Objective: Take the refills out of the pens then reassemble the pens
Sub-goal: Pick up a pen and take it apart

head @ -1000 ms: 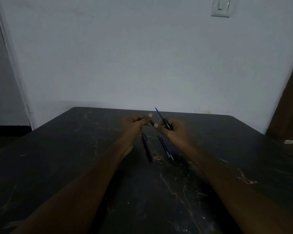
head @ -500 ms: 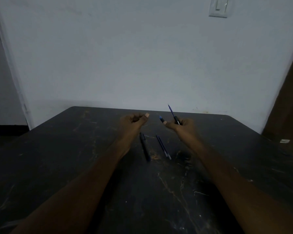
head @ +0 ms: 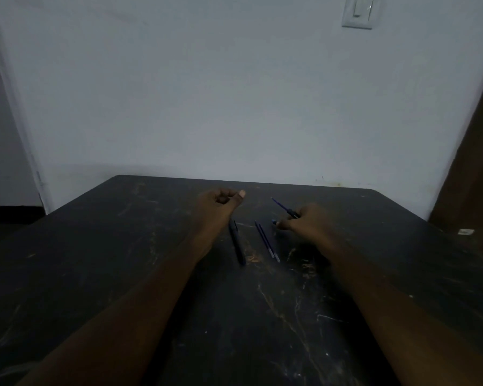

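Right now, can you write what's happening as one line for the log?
left hand: closed, contents hidden | right hand: holds blue refill | black pen, two loose refills: on table

A dark table [head: 101, 263] fills the lower part of the view, its top scuffed with pale scratches and worn orange-brown streaks. Behind it rises a plain pale wall [head: 234, 93], and up at the top right a white light switch [head: 359, 11] sits on it. On the far right stands a brown wooden panel [head: 474, 174], possibly a door. Low down beside it lies a small white object [head: 465, 232], too small to identify.
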